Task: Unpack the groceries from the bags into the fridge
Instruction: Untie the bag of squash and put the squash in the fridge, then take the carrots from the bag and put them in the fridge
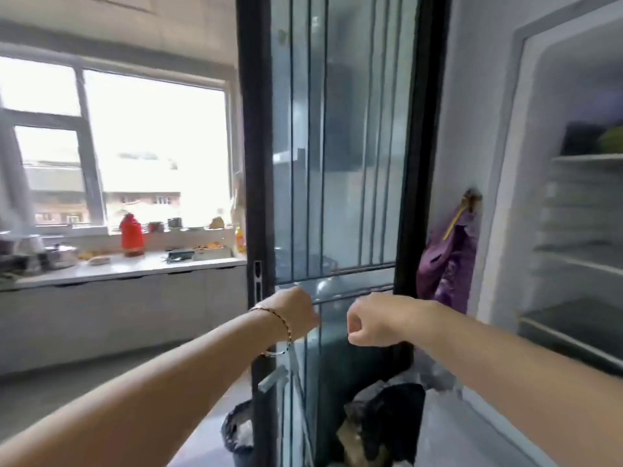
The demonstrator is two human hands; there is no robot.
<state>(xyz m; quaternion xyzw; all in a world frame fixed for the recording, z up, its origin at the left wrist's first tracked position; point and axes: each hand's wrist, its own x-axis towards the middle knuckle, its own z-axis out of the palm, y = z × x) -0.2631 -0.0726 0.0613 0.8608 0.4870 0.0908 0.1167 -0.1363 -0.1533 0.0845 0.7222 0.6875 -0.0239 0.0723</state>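
Note:
The fridge (526, 183) stands open at the right, with white wire shelves; a dark item and a green one (612, 141) lie on its top shelf. A black bag (391, 416) sits low on the floor by the glass door, with something brown showing at its mouth. My left hand (296, 313), a bracelet on its wrist, is bent downward in front of the door, fingers hidden; a thin pale strand hangs below it. My right hand (371, 323) is a closed fist just to its right, with nothing visible in it. Both hands are well above the bag.
A black-framed glass sliding door (337, 163) fills the middle, directly ahead. A purple bag (445, 261) hangs from a wall hook beside the fridge. A dark lined bin (237, 429) stands left of the door frame. The kitchen counter (128, 267) under the window holds a red flask and dishes.

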